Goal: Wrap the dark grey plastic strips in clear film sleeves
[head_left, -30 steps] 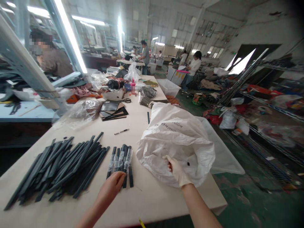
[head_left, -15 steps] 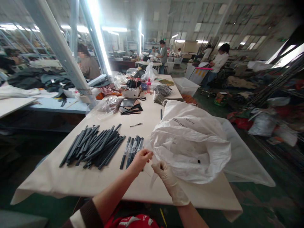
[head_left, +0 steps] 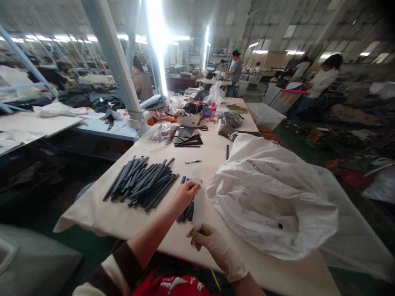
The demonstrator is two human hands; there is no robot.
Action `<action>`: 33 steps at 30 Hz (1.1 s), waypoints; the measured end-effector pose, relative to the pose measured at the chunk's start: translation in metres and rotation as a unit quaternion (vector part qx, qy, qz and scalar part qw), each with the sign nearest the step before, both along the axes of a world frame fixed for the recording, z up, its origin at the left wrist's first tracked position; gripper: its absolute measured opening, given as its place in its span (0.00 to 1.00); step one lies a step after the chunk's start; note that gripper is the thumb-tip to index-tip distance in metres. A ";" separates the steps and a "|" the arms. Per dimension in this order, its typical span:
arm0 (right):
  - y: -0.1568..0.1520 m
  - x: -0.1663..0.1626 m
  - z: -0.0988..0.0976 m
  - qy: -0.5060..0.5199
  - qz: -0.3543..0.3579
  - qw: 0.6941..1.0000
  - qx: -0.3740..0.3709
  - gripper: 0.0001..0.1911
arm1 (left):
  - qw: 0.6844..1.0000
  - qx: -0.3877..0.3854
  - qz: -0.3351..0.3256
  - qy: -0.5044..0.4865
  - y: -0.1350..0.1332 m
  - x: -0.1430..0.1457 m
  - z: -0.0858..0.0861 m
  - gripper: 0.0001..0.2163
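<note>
A translucent strip of thin plastic (head_left: 198,211) is stretched between my two hands above the table. My bare left hand (head_left: 187,194) pinches its upper part, and some plastic shows beyond the fingers. Nearer to me, my right hand (head_left: 208,240), in a pale glove with bare fingertips, grips the lower end. Partly hidden under the plastic and my left hand lie dark strips (head_left: 182,216). To the left spreads a loose pile of long dark flat strips (head_left: 142,181). What the dark strips are made of I cannot tell.
A large white sack (head_left: 265,197) with handwriting lies open at the right. Beyond my hands are a pen (head_left: 193,162), dark flat sheets (head_left: 187,137), scissors (head_left: 203,128) and a plastic bag (head_left: 162,133). A metal post (head_left: 114,53) stands at the left. Several people work farther back.
My hands have moved apart, the left away from me and the right toward me, drawing the plastic out between them over the dark strips. The view has turned left.
</note>
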State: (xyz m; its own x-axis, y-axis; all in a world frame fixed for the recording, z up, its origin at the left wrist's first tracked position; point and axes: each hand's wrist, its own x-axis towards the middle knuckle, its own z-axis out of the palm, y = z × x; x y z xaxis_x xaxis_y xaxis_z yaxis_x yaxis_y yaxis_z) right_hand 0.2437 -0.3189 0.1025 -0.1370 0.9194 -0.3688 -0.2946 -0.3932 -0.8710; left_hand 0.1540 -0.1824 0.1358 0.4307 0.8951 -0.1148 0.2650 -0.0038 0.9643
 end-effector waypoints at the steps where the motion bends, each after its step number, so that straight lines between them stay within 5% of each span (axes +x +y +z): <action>1: 0.003 -0.009 -0.004 -0.007 0.014 1.000 -0.003 0.15 | 1.000 0.009 -0.009 0.024 0.002 0.000 -0.004 0.12; 6: 0.023 -0.034 -0.030 -0.030 -0.002 0.998 -0.049 0.22 | 0.989 0.014 -0.046 0.141 0.023 -0.011 -0.034 0.12; 14: 0.068 -0.009 -0.031 0.080 -0.137 0.987 -0.032 0.21 | 0.905 0.060 0.008 0.422 0.097 -0.096 -0.094 0.09; 21: 0.107 0.002 -0.041 0.139 -0.284 0.948 -0.025 0.23 | 0.878 0.056 0.011 0.475 0.117 -0.116 -0.128 0.12; 26: 0.127 0.014 -0.033 0.215 -0.328 0.918 -0.052 0.20 | 0.921 0.021 -0.023 0.388 0.095 -0.112 -0.108 0.11; 29: 0.131 0.019 -0.021 0.243 -0.322 0.913 -0.057 0.17 | 0.976 -0.089 -0.069 0.186 0.053 -0.112 -0.075 0.15; 33: 0.127 0.022 -0.005 0.261 -0.335 0.905 -0.027 0.21 | 0.968 -0.222 -0.116 0.028 -0.006 -0.114 -0.021 0.20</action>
State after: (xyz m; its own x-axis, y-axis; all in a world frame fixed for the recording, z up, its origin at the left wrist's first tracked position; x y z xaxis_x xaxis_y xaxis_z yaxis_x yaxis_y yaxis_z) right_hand 0.2655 -0.1917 0.0971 0.2763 0.8434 -0.4609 -0.8483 -0.0114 -0.5294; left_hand 0.0400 -0.1881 0.1144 0.5957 0.6327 -0.4948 0.3578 0.3424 0.8687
